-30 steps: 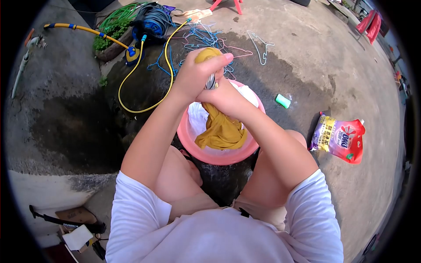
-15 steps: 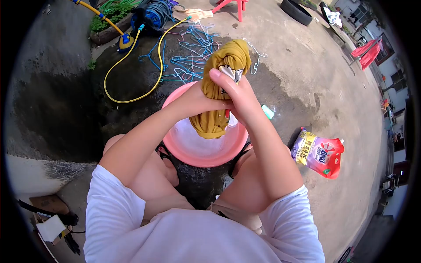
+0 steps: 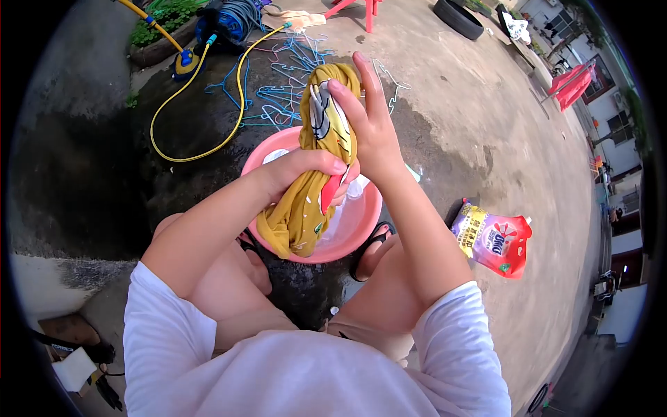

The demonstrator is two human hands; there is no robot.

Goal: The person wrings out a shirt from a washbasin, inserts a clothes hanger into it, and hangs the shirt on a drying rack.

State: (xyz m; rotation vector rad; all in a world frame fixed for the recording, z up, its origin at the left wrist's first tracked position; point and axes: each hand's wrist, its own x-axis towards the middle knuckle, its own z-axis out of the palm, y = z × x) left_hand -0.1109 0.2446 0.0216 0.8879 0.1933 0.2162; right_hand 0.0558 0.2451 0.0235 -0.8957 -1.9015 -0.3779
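Note:
A bunched mustard-yellow garment with a printed pattern hangs over the pink basin. My left hand is wrapped round its middle, thumb across the front. Beside the garment's upper part is my right hand, its thumb and a finger stretched out; the thumb lies near or against the cloth, and the other fingers are hidden. White, sudsy-looking water and something white show inside the basin, partly covered by the cloth and my arms.
Several hangers lie on the wet ground behind the basin. A yellow hose loops at the left, running from a hose reel. At the right lies a purple and red detergent bag. A tyre lies farther off.
The garment has loosened, showing more of its print, and its lower end has dropped and swung left. My right hand has opened from its grip, with a finger now pointing up.

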